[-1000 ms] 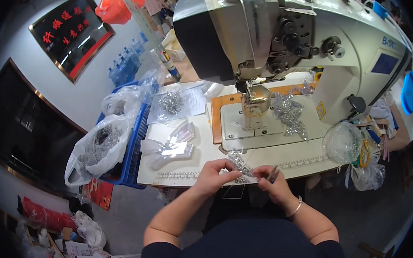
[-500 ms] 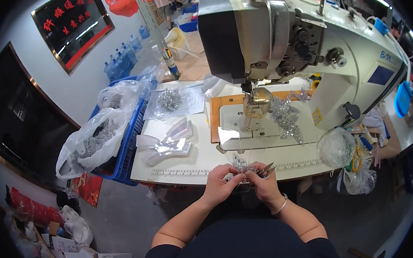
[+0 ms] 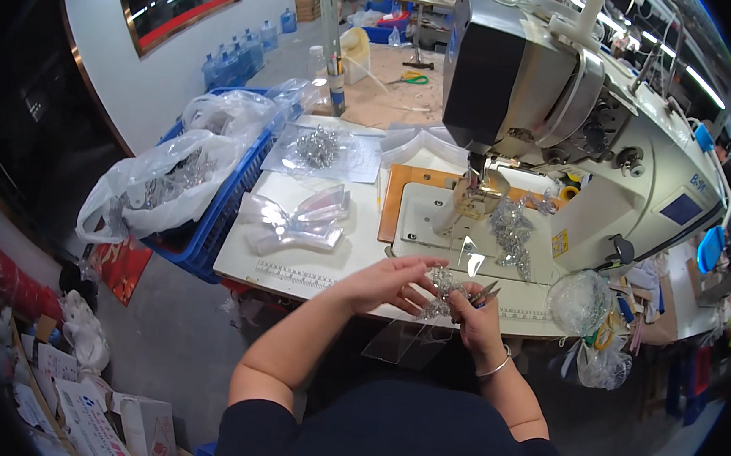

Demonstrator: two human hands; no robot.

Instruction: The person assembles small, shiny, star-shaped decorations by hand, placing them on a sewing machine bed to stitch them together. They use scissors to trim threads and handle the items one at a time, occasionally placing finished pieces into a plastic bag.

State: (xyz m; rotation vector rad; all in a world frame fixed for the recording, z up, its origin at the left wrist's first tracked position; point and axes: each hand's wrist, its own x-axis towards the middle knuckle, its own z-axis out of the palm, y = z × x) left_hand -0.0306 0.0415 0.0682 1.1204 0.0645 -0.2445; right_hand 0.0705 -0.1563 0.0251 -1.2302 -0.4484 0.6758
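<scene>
Both my hands meet at the front edge of a white sewing table [image 3: 295,261]. My left hand [image 3: 389,282] pinches a small glittery silver ornament [image 3: 441,282]. My right hand [image 3: 476,319] grips the same ornament and also holds small metal snips [image 3: 486,292], whose tips point up and right. A clear plastic sleeve [image 3: 408,341] hangs below my hands. Just beyond them stands a large white industrial sewing machine [image 3: 560,114], with a pile of silver ornaments [image 3: 511,230] on its bed.
Clear plastic pieces [image 3: 298,222] lie left on the table, and a bag of silver ornaments [image 3: 318,148] further back. A blue crate [image 3: 214,209] with white bags [image 3: 157,184] stands at the left. Plastic bags [image 3: 587,328] hang at the right. Boxes [image 3: 98,417] litter the floor.
My head has moved forward and left, so the table and machine look nearer. My hands have stayed together on the ornament at the table's front edge.
</scene>
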